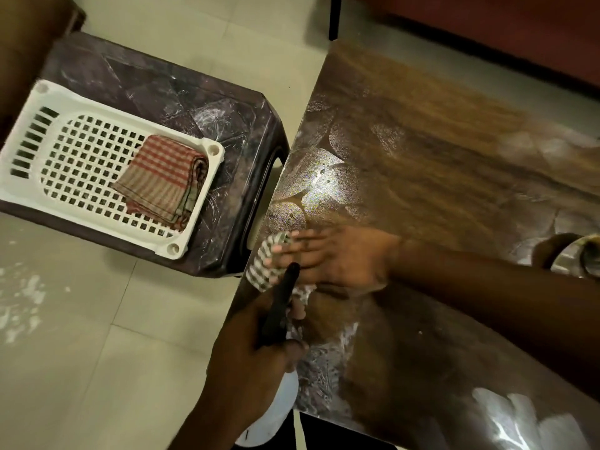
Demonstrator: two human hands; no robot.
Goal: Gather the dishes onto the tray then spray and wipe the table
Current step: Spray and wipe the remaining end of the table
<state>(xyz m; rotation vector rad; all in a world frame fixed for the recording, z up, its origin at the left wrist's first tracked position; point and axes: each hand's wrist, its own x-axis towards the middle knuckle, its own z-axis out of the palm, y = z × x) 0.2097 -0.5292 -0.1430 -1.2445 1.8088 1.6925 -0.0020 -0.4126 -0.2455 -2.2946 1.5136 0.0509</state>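
My right hand (pixel 331 258) lies flat, fingers straight, pressing a green-and-white checked cloth (pixel 264 271) onto the brown table (pixel 422 157) at its left edge. My left hand (pixel 256 355) grips a spray bottle (pixel 276 407) with a white body and a black head (pixel 281 303), held at the table's near-left edge just below the cloth. A white slatted tray (pixel 58 131) sits on a dark stool (pixel 194 102) to the left. It holds a folded red-and-white checked cloth (pixel 162 180); no dishes show in it.
Cream floor tiles (pixel 97 319) fill the gap around the stool and table. A shiny object (pixel 574 258) pokes out behind my right forearm at the right edge. A dark red bench or sofa (pixel 487 27) runs along the far side.
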